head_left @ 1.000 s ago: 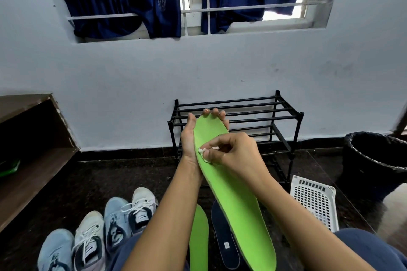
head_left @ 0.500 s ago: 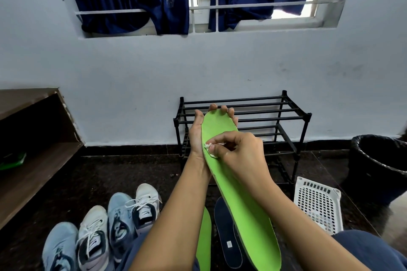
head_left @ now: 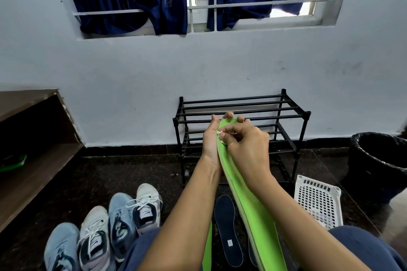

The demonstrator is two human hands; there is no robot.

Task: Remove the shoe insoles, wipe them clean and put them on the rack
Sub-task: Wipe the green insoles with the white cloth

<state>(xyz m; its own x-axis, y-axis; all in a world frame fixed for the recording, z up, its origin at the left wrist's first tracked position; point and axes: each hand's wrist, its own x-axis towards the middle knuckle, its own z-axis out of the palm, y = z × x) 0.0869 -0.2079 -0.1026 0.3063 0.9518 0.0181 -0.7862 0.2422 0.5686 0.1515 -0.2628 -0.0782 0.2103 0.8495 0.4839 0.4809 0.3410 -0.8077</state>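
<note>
Green insole [head_left: 253, 204]: left grip [head_left: 210, 142] clasps its toe; right grip [head_left: 248, 149] pinches a white wipe [head_left: 219, 133], seemingly tissue.

The green insole [head_left: 253, 204] is tilted, toe uppermost, before the black rack [head_left: 286, 108]; a white wipe [head_left: 219, 132] touches its toe. A navy insole [head_left: 226, 224] lies flat before the rack.

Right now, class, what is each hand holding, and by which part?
The left hand grips the green insole at its far end; the right hand pinches a small white wipe, pressed to the insole.
</note>
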